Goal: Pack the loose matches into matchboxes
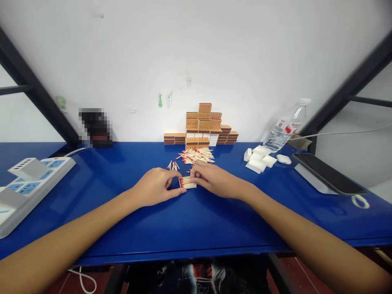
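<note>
A small open matchbox tray [186, 182] filled with red-tipped matches lies on the blue table [196, 220] between my hands. My left hand [154, 186] has its fingers curled round the tray's left end. My right hand [211, 177] pinches the tray's right end, with its fingers pressed together on the matches. Just beyond lies a loose pile of matches [196, 155], and a few stray matches [173, 165] lie to its left.
A stack of brown matchboxes [202, 127] stands against the white wall. White inner trays [259, 158] lie at the right, next to a water bottle [284, 130], an earbud case [283, 159] and a phone [329, 173]. A white power strip [27, 183] sits at the left.
</note>
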Motion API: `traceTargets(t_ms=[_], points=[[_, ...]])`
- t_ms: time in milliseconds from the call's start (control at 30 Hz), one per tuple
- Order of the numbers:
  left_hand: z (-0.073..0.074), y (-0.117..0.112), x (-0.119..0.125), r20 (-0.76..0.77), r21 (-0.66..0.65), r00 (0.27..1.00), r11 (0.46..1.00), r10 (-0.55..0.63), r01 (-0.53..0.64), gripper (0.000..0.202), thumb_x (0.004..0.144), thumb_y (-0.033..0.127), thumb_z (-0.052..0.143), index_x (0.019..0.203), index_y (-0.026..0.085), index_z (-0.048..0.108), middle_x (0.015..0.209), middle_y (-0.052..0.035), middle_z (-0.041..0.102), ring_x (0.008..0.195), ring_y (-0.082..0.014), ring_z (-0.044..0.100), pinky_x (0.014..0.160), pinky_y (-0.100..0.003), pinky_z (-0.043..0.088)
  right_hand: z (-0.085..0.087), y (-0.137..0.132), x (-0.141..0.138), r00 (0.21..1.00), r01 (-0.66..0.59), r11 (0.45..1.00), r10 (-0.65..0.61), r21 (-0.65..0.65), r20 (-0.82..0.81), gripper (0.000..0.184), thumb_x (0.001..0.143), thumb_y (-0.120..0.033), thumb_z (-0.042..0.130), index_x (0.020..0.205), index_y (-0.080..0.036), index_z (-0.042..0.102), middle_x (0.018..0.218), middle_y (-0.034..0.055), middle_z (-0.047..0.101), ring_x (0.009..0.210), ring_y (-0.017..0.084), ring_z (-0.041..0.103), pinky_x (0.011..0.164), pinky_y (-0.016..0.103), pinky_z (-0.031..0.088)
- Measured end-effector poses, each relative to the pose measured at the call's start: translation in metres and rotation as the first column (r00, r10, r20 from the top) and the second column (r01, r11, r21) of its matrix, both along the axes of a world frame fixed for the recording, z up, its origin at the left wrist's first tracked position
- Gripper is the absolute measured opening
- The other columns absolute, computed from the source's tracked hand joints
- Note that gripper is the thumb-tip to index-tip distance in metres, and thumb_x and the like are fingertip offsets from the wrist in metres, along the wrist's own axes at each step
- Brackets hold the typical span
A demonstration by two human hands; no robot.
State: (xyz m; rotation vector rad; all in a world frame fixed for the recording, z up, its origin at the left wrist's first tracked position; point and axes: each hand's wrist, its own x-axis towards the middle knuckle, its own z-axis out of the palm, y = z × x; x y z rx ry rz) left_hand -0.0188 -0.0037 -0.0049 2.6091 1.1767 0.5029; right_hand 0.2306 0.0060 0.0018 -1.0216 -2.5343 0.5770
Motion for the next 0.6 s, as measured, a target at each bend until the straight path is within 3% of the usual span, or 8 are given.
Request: traceTargets(t_ms=[600], points=[[0.0003, -0.0012, -0.0002, -0.013, -0.021, 1.000, 0.999, 0.026, -0.026, 0.038, 0.090, 0.052, 0.070, 0.113, 0.023, 0.075, 0.059, 0.0057, 0.056, 0.055, -0.0126, 0.053, 0.056, -0.026, 0.033, -0.0003, 0.0017, 0.0015, 1.000, 0.003, 0.998, -0.002, 0.066, -0.005, 0.008, 0.101, -0.021, 0.057, 0.095, -0.020, 0.061, 0.096, 0.0047, 0.062, 0.087, 0.018, 0.057, 0.077, 0.031, 0.044]])
